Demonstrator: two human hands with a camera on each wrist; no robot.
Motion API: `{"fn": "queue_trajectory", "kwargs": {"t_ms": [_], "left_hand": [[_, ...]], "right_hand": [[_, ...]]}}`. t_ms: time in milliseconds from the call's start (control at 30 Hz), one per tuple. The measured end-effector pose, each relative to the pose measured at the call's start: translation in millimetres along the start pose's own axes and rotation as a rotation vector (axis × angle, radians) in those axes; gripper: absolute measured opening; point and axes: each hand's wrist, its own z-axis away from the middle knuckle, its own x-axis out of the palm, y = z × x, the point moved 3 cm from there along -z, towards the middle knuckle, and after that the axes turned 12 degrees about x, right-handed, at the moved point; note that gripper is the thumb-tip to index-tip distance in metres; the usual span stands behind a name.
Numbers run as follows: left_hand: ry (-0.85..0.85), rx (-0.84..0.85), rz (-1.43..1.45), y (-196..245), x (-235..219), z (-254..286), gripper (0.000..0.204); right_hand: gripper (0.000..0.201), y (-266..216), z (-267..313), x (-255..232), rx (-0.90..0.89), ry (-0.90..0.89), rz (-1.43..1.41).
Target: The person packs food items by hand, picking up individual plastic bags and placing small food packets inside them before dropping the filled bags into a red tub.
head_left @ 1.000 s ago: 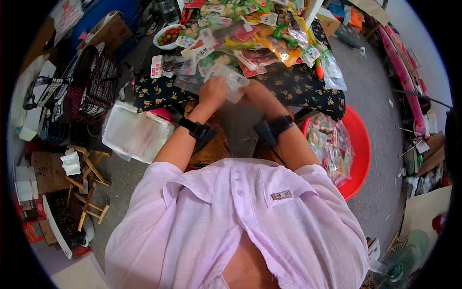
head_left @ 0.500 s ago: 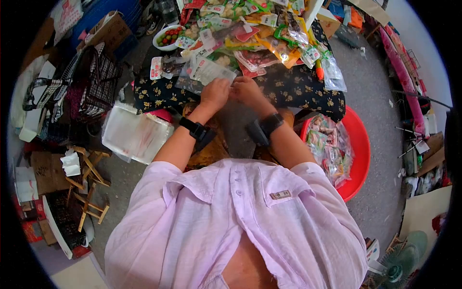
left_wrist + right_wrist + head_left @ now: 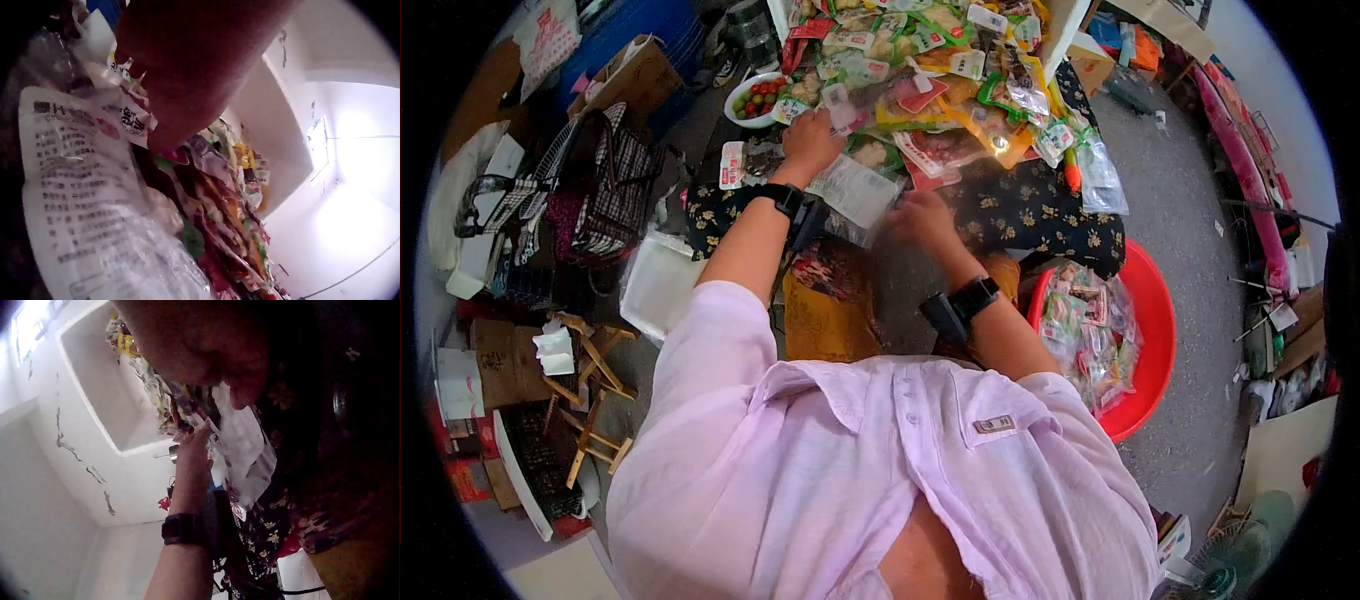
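A clear plastic bag with a white printed panel (image 3: 857,192) lies at the table's near edge. My right hand (image 3: 925,220) pinches its right edge; in the right wrist view the thumb (image 3: 245,395) is right at the bag's edge. My left hand (image 3: 812,143) reaches over the near left of a pile of food packets (image 3: 935,100), fingertips at a packet with dark lettering (image 3: 131,122). Its fingers are partly hidden, so I cannot tell whether they grip that packet. In the left wrist view, rows of small print cover the bag's panel (image 3: 81,181).
A white bowl of small red and green fruit (image 3: 752,120) stands left of the pile. A dark flowered cloth (image 3: 1040,215) covers the table. On the floor are a red tub (image 3: 1155,350) of packets at right and a white tray (image 3: 658,290) at left.
My left hand has left the bag's near edge and moved forward and left to the pile. The right hand has shifted slightly right and down; the bag now lies nearer and further right.
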Motion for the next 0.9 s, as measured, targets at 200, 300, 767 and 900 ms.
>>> {"fn": "queue_trajectory", "kwargs": {"t_ms": [200, 300, 767, 900], "left_hand": [[-0.196, -0.081, -0.059, 2.8, 8.3, -12.3, 0.072], [-0.286, -0.101, -0.033, -1.0, 6.9, -20.4, 0.075], [0.112, 0.103, -0.296, 10.2, -34.7, -33.6, 0.068], [0.118, 0.238, -0.362, 8.9, -41.2, -40.5, 0.063]], "right_hand": [[0.035, 8.2, -11.5, -5.5, 0.022, -0.032, 0.002], [0.034, 7.6, -10.5, -4.6, 0.028, -0.031, -0.008], [0.028, 0.8, 8.0, 3.7, -0.030, 0.002, -0.020], [0.028, 5.2, 2.9, 1.4, -0.026, -0.015, -0.019]]}}
